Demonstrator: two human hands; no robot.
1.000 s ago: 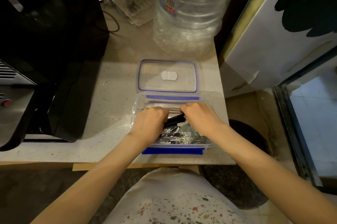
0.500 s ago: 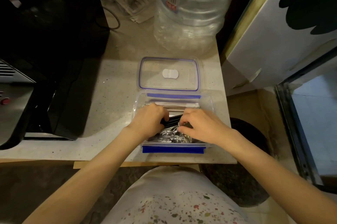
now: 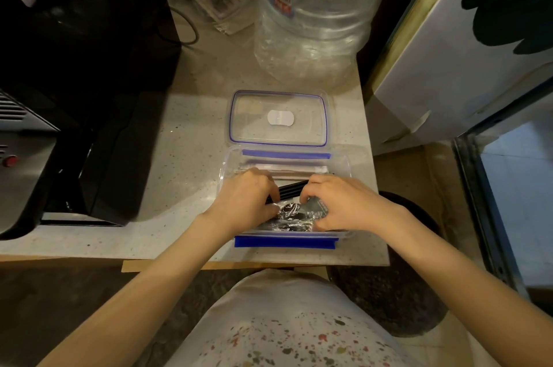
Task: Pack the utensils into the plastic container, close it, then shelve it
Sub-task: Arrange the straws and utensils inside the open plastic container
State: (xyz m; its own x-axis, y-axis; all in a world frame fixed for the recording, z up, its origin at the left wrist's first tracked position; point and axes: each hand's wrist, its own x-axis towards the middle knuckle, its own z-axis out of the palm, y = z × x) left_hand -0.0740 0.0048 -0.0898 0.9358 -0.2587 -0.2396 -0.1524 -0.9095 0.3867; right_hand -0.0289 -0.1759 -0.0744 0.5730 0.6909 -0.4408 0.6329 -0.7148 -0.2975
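While both hands are working inside it, the plastic container [image 3: 223,170] is sitting open on the worktop [image 3: 185,157], close to the front edge and right in front of the person. The left hand [image 3: 248,199] is curling its fingers round the near end of the utensils [image 3: 291,188], a bundle of slim black handles. The right hand [image 3: 341,205] is bending its fingers down onto the other end and onto a crinkly clear wrapper [image 3: 314,208] that is lying with them. Its fingertips are hidden, so it seems to be pinching rather than just pressing.

The utensils are looking light and stiff, likely thin plastic, and the wrapper round some of them is going to be slippery and noisy. Taking them by both ends, as the hands are doing, is looking like the sound way to keep the bundle from fanning out. The container itself is looking light and a little springy in its walls, so it is best lifted by the two short ends or from underneath once closed.

The black handles are running left to right along the container's long axis, tilting slightly so the right end is pointing away from the person. The container is lying with its long side parallel to the worktop edge. The lid [image 3: 278,103] is lying flat just beyond the far rim, turned the same way, with a big clear bottle [image 3: 311,22] standing behind it.
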